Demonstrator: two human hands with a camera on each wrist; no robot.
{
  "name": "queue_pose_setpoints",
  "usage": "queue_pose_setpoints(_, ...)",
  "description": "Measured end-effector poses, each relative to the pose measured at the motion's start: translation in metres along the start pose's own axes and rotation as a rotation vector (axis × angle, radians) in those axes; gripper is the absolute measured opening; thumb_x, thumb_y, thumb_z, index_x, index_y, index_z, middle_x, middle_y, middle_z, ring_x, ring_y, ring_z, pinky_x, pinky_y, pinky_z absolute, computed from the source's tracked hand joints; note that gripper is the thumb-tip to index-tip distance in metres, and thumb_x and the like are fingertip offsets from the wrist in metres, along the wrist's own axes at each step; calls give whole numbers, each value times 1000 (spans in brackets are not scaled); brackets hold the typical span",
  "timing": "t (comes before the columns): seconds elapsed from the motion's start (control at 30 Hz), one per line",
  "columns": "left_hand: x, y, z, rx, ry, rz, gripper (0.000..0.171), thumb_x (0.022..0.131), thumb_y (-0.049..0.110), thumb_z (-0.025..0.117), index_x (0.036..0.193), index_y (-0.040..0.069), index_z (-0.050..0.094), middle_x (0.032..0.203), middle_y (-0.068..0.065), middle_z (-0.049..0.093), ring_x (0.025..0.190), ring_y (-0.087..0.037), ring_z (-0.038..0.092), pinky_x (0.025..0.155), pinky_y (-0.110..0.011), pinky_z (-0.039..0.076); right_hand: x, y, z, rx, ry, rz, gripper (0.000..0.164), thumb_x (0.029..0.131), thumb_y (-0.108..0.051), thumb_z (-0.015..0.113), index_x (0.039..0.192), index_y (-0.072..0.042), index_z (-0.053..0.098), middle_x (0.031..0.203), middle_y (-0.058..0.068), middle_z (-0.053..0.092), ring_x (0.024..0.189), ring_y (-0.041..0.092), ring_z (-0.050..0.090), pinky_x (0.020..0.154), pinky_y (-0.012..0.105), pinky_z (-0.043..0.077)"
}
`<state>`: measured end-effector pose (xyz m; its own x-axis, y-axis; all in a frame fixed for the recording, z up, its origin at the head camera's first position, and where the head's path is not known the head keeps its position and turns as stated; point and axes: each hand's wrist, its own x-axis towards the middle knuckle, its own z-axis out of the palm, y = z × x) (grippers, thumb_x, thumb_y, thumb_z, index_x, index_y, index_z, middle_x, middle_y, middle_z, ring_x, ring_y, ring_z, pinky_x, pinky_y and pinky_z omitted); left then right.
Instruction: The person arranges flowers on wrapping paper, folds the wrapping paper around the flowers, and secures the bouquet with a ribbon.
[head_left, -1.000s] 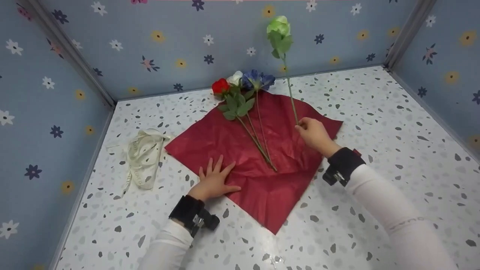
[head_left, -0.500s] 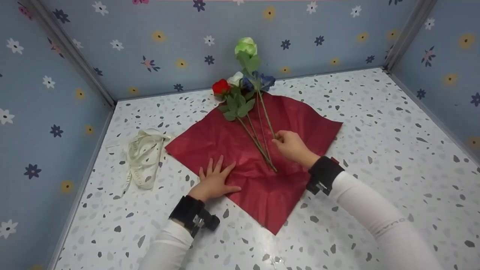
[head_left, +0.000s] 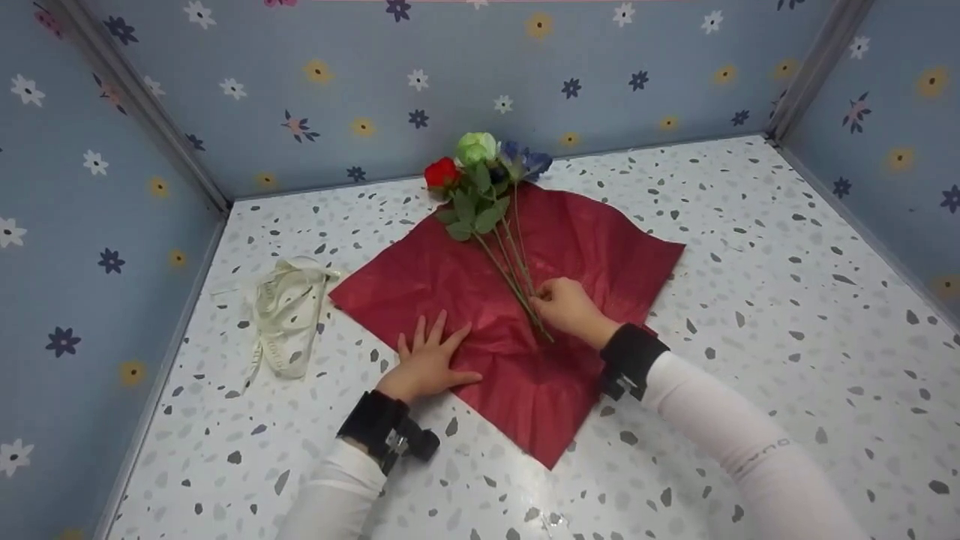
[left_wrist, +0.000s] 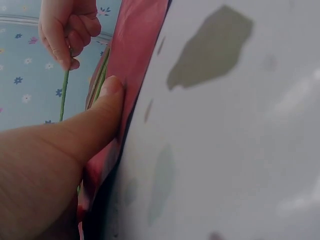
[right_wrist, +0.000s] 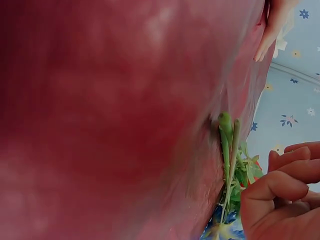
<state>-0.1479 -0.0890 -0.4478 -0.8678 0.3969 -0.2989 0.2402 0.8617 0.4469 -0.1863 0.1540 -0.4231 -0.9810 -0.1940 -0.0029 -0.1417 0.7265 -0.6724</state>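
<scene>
My right hand [head_left: 566, 306] pinches the stem of a pale green artificial flower [head_left: 477, 148] near its lower end. Its bloom covers most of the white flower behind. A red rose [head_left: 442, 174] and a blue flower [head_left: 525, 159] flank it, their stems running down the dark red wrapping sheet [head_left: 420, 270]. With fingers spread, my left hand [head_left: 429, 366] lies flat on the sheet's lower left edge. In the left wrist view the pinched green stem [left_wrist: 64, 95] stands off the sheet. Cut stem ends [right_wrist: 225, 122] show in the right wrist view, beside my curled right fingers [right_wrist: 280, 195].
A loosely coiled pale measuring tape [head_left: 289, 319] lies on the speckled tabletop [head_left: 750, 300], left of the sheet. Blue floral-patterned panels [head_left: 360, 82] wall in the back and both sides. Each wrist carries a black strap with a small camera.
My right hand has moved left and down toward me, bringing the green flower from the right, high up, down over the other flowers. The left hand stays in place.
</scene>
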Motion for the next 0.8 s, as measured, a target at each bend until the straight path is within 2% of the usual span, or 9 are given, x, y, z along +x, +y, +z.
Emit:
queue_pose_setpoints(0.1,1,-1,0,3,1,0,83,82,53,65,151,24,26,159,-17,0,143,-44,-10,107,-69,-4,1,-1,2,-1,-9,24,37,92,-13,57,57,-9,49,52,-4,37,47,9,33,49,23,30)
queue_pose_setpoints(0.2,1,-2,1,3,1,4,84,82,53,65,151,24,26,159,-17,0,143,-44,-10,107,-69,-3,2,-1,3,-4,-19,33,45,93,-14,56,52,-15,38,50,-5,29,44,9,28,48,24,27)
queue_pose_setpoints(0.33,2,-3,2,5,1,5,84,82,53,65,151,25,26,159,-17,0,143,-44,-10,107,-69,-3,4,1,3,2,-21,21,46,91,-13,57,51,-15,35,49,-5,27,43,9,26,48,24,26)
queue_pose_setpoints(0.47,2,-2,2,6,3,4,83,82,53,65,151,25,26,159,-17,0,143,-44,-10,107,-69,-3,5,2,3,-11,-28,45,45,91,-14,57,51,-15,35,49,-5,27,43,9,26,47,24,26)
queue_pose_setpoints(0.8,1,-3,4,-11,6,9,83,82,53,65,150,25,27,159,-17,0,143,-45,-11,106,-70,-3,6,2,8,-124,-115,95,45,93,-20,54,51,-16,38,48,-6,32,43,8,33,46,23,29)
